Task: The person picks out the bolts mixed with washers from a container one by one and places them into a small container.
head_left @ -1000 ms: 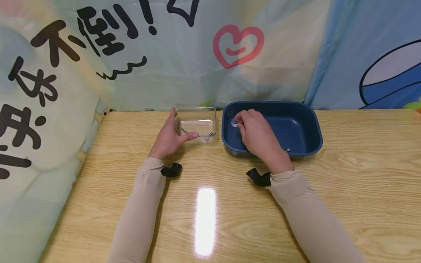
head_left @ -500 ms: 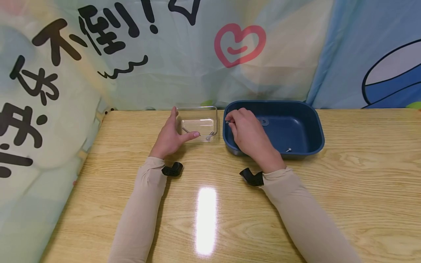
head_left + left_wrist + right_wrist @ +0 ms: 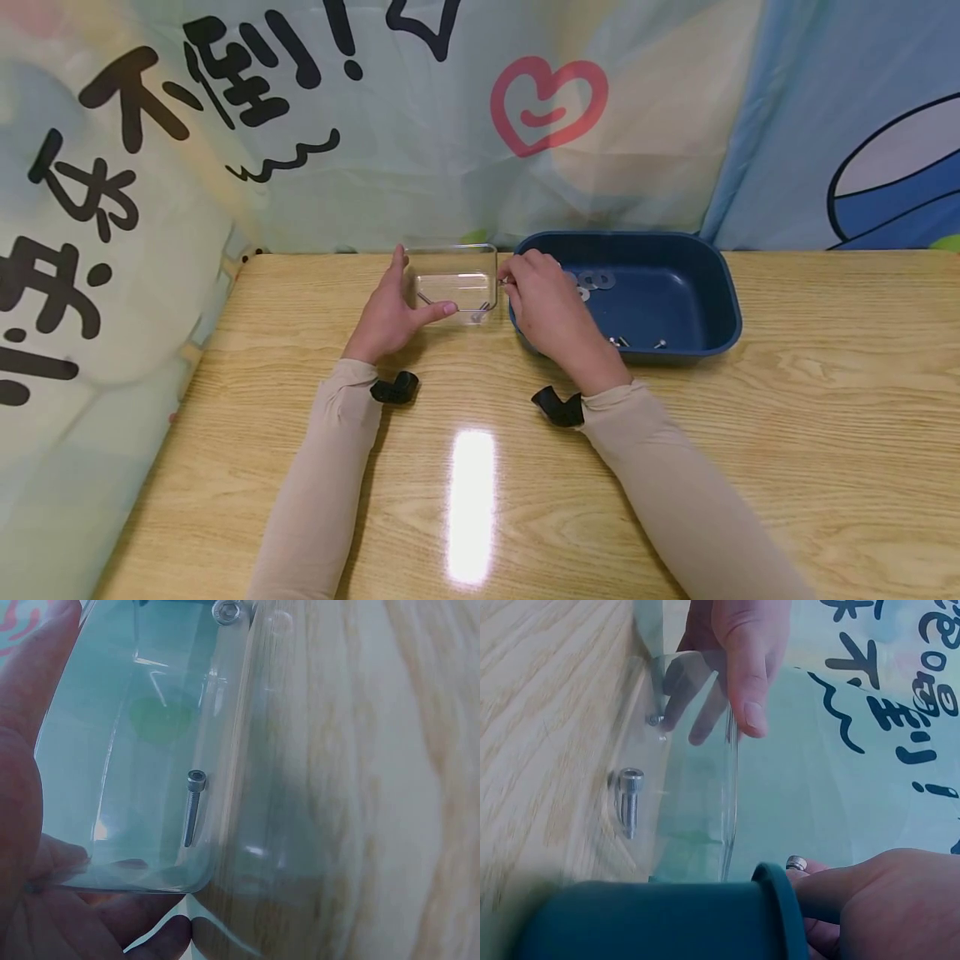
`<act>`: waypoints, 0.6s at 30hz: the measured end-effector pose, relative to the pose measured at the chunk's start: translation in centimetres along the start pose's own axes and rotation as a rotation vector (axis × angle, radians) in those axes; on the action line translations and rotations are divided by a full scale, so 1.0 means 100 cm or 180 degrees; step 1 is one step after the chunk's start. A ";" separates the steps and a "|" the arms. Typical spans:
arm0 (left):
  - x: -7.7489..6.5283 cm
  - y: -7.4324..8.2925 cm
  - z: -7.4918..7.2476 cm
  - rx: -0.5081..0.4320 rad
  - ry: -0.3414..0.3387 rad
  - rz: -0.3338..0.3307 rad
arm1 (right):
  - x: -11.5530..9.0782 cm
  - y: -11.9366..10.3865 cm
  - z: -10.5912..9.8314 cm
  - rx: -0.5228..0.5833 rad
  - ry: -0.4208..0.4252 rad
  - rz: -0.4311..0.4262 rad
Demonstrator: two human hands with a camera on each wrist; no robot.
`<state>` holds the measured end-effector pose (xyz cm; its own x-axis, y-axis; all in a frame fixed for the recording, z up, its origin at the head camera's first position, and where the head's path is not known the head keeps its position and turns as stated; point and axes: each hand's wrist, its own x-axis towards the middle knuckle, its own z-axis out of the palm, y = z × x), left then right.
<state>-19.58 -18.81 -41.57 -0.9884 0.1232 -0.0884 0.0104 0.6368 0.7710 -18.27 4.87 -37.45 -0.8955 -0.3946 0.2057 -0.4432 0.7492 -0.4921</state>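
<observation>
Your left hand (image 3: 387,315) grips the left end of the clear box (image 3: 456,288), where two bolts (image 3: 193,808) lie. Your right hand (image 3: 551,307) pinches another bolt (image 3: 796,862) at the left rim of the blue bin (image 3: 671,296), beside washers (image 3: 603,280).

The left hand (image 3: 390,318) spreads thumb from index finger; the right hand's (image 3: 551,312) thumb and fingertips, partly hidden, appear pinched.

Left hand (image 3: 390,318) touches clear box (image 3: 459,285); right hand (image 3: 553,312) pinches metal piece (image 3: 503,282).
</observation>
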 end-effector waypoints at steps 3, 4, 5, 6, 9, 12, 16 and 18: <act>-0.001 0.000 0.000 -0.0004 -0.0004 0.0005 | 0.002 -0.002 0.002 0.0034 0.0000 -0.0013; -0.001 0.000 0.000 -0.0009 -0.0005 0.0004 | 0.003 -0.003 0.003 0.0043 -0.0014 -0.0013; -0.001 0.000 0.000 -0.0013 -0.0005 0.0004 | 0.004 -0.004 0.004 0.0047 -0.0031 -0.0012; -0.001 0.000 -0.001 -0.0017 -0.0003 0.0007 | 0.005 -0.005 0.005 0.0054 -0.0051 -0.0009; 0.000 -0.001 -0.001 -0.0020 0.0004 0.0015 | 0.007 -0.008 0.007 0.0045 -0.0100 -0.0013; 0.000 -0.001 -0.001 -0.0015 0.0004 0.0015 | 0.008 -0.011 0.009 0.0041 -0.0115 -0.0047; 0.001 -0.002 0.000 -0.0014 0.0004 0.0017 | 0.010 -0.013 0.013 0.0042 -0.0083 -0.0124; 0.001 -0.003 0.000 -0.0020 0.0009 0.0032 | 0.010 -0.014 0.014 0.0030 -0.0073 -0.0166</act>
<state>-19.69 -18.94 -41.79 -0.9887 0.1273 -0.0788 0.0193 0.6307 0.7758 -18.53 2.68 -37.75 -0.8700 -0.4452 0.2118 -0.4887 0.7224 -0.4892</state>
